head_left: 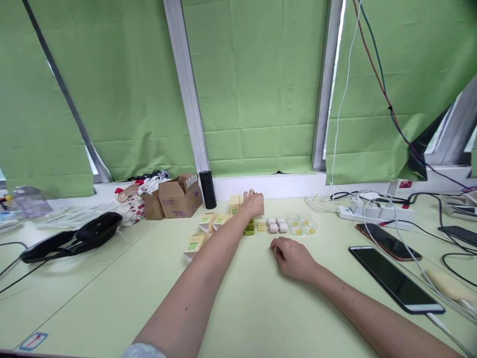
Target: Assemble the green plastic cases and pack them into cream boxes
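Note:
My left hand [253,203] reaches to the back of the table, its fingers closed over a small pale-yellow box that the hand mostly hides. Beside it stands another pale-yellow box [234,203]. Below that hand are green pieces [249,227] and small yellow pieces [261,226]. My right hand [294,257] rests on the table with its fingers curled in, and I see nothing in it. Just beyond it are several pale pink blocks [278,225] and clear round cups [302,224] with yellow centres. Boxes with green labels [196,243] lie left of my left forearm.
Cardboard boxes [181,196] and a black cylinder [207,190] stand at the back. A black pouch [74,237] lies at left. On the right are phones [395,278], cables and a white power strip [376,214]. Green blinds [253,84] cover the windows.

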The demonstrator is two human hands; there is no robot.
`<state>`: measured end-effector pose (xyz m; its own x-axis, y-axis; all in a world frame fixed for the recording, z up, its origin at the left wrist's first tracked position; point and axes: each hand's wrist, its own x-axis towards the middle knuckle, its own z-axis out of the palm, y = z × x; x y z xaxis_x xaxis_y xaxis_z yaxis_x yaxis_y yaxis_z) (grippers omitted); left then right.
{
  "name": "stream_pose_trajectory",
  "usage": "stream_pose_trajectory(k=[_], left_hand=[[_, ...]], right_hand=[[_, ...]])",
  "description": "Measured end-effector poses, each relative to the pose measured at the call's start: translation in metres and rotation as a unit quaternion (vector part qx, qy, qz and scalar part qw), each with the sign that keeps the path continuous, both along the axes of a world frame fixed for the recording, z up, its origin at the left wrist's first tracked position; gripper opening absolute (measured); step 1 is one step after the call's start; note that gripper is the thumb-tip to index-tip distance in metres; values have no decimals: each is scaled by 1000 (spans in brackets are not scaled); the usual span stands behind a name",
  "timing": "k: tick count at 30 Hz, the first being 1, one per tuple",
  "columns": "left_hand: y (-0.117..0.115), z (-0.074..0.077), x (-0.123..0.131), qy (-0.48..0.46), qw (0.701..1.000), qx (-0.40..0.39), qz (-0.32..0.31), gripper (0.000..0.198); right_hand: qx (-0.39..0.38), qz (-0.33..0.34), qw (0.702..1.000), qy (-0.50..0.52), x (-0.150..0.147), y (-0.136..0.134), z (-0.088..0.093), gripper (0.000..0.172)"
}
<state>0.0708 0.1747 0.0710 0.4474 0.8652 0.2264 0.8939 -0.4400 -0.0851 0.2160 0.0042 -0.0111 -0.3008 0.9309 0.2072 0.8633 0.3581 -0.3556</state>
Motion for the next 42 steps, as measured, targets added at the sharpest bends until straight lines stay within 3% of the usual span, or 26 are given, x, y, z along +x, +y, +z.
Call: stream_pose_trajectory(k=[4,8,14,21,42], left_hand=[[6,-16,1,11,1000,-13,13,47],[5,-23,1,20,999,-8,28,48],[-12,-27,11,20,999,16,28,59],[-32,-39,20,26,998,-2,48,53],[-16,-43,24,-17,995,-37,96,73]], right_hand=[[0,2,1000,-2,0,0,-1,24],[-1,4,1000,-6,-1,0,1,24],[2,4,1000,-11,-1,-1,0,23],[8,7,1000,-15,-2,-2,-1,24],[19,13,999,-24,-3,-2,-2,24]])
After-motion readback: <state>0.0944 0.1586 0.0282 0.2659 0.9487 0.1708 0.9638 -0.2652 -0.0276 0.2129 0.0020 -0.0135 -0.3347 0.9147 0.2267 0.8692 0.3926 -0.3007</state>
